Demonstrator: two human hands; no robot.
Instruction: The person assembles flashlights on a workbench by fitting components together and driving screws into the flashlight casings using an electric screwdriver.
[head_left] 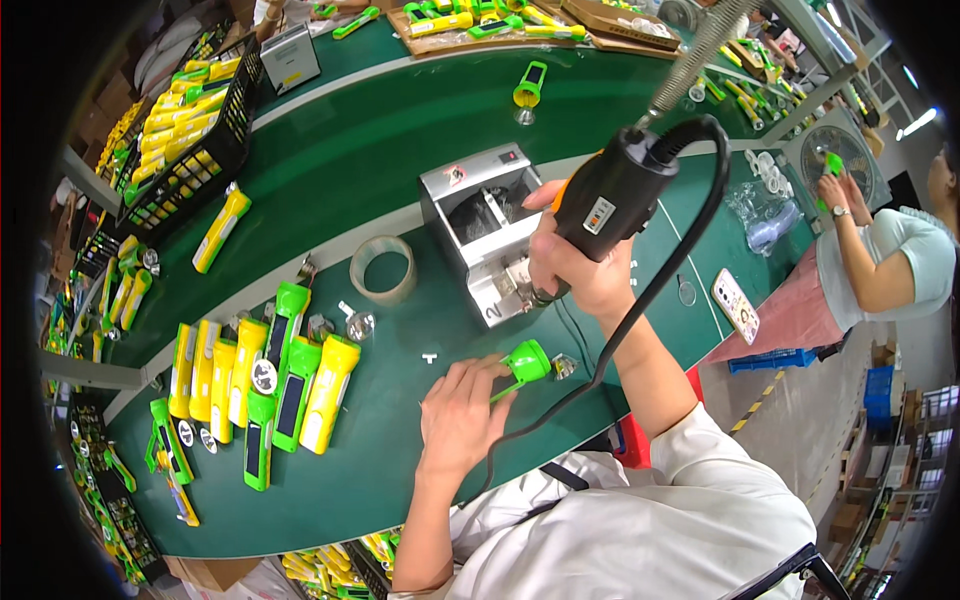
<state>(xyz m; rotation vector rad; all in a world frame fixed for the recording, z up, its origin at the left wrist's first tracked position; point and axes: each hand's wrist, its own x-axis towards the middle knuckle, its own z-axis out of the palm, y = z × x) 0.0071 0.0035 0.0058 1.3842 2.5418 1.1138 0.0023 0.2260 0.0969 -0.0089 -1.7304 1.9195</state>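
Note:
My right hand (pixel 590 280) is wrapped round a black electric screwdriver (pixel 622 185) that hangs from a coiled spring (pixel 700 60). The tool's lower end is beside the front of a silver screw feeder (pixel 470 185); its tip is hidden by my hand. On the green bench my left hand (pixel 465 408) closes on a green flashlight casing (pixel 526 362), its round head pointing right. A clear lamp reflector (pixel 565 367) lies at that head. Left of this hand is a small white piece (pixel 429 357).
Several yellow and green flashlights (pixel 255 375) lie at left, near a tape roll (pixel 383 270) and a loose reflector (pixel 358 322). Beyond runs a green conveyor belt (pixel 370 125) with a black crate (pixel 240 120). A black cable (pixel 650 300) crosses my right forearm. A phone (pixel 735 305) and co-worker (pixel 870 250) are right.

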